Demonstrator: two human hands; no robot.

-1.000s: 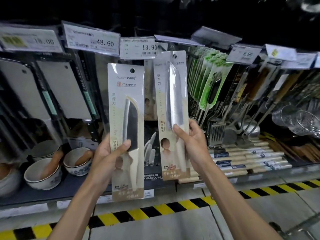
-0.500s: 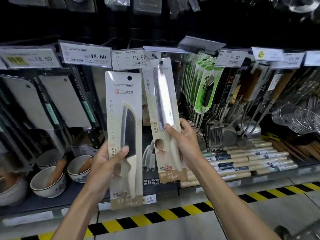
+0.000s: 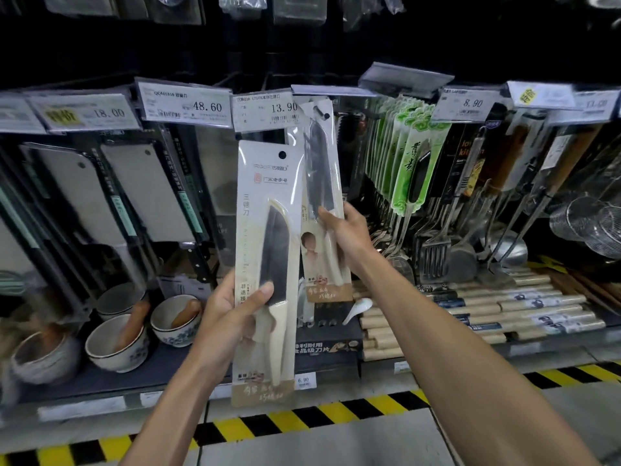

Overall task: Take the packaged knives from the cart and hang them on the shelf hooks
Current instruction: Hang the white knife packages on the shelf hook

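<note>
1. Head view: you face a store aisle, dark overhead, where a shelf [image 3: 84,403] of kitchenware runs under price tags reading 18.00 [image 3: 84,112], 48.60 [image 3: 188,104], 13.90 [image 3: 265,111] and 8.90 [image 3: 470,104].
2. Boxed cleavers [image 3: 148,193] hang at left above patterned bowls [image 3: 117,344] with pestles in them. Green-carded utensils [image 3: 413,163], slotted turners [image 3: 433,257] and wire strainers [image 3: 588,223] hang at right over stacked rolling pins [image 3: 487,314].
3. A yellow-and-black hazard stripe [image 3: 302,418] marks the floor at the shelf's foot.
4. Your left grip [image 3: 232,317] is wrapped round the lower half of the near packaged knife [image 3: 265,183], thumb laid across the front. The pack stands upright in front of the shelf, clear of the hooks.
5. Your right grip [image 3: 346,237] clasps the far packaged knife [image 3: 319,163] at mid-height. The pack leans slightly left at the top, with its hang hole at the tip of a hook [image 3: 321,112] just right of the 13.90 tag. Whether the hook has passed fully through cannot be told.
6. Compared with half a second ago, the far pack has gone up and in toward the hook, and its blade now reads dark where it then shone. The near pack has shifted right and now overlaps the far pack's left edge. Your view has tipped upward, showing more of the dark upper shelf.
</note>
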